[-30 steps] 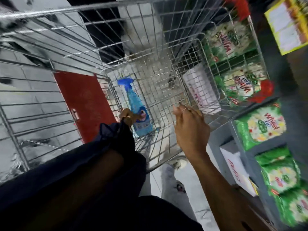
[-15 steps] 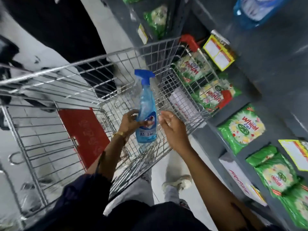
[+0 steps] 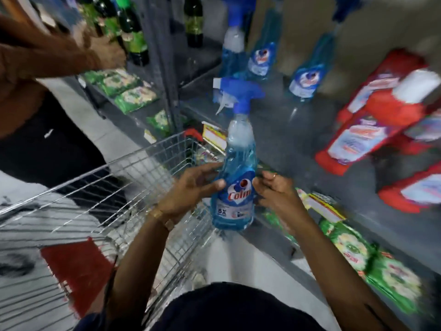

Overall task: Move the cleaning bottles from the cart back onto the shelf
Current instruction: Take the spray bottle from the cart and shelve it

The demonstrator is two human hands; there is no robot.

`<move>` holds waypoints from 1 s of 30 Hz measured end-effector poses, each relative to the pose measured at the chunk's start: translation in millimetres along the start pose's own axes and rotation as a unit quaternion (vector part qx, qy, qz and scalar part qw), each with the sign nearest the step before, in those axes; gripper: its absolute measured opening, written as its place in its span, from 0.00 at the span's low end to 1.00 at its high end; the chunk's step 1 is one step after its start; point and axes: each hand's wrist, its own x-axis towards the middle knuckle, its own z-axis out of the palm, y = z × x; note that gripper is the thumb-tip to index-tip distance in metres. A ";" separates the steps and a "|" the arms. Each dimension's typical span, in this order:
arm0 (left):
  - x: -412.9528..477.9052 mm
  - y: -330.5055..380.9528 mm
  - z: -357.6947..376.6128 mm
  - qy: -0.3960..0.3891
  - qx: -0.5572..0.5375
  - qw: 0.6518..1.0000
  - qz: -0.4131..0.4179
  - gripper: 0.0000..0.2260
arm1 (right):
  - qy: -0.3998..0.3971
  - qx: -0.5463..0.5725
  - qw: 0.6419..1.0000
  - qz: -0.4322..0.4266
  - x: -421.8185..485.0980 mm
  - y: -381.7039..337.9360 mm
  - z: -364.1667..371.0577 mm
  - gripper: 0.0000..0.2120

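A blue spray bottle [image 3: 235,187] with a blue trigger head stands upright in the air between the wire cart [image 3: 114,187] and the grey shelf [image 3: 286,130]. My left hand [image 3: 191,187] grips its lower body from the left. My right hand [image 3: 274,189] touches its right side with curled fingers. On the shelf behind stand several matching blue spray bottles [image 3: 303,80]. The view is blurred by motion.
Red bottles [image 3: 372,115] lie and stand at the shelf's right. Green detergent packs [image 3: 372,266] fill the lower shelf. Dark green bottles [image 3: 133,32] stand on the shelf at the upper left. Another person's arm [image 3: 47,51] reaches in from the top left.
The blue spray bottle has been lifted out of the cart and carried right toward the shelf. My right hand has come onto it. The view has swung up to the shelf.
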 end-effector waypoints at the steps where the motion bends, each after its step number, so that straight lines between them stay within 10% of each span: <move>1: 5.8 1.0 8.2 -0.018 0.006 1.000 0.003 0.17 | 0.015 0.006 1.000 -0.006 -6.6 -2.3 -9.6 0.09; 30: 205.1 50.9 77.6 -0.012 0.180 0.963 0.200 0.18 | 0.276 -0.008 0.952 -0.132 120.0 -52.6 -89.9 0.20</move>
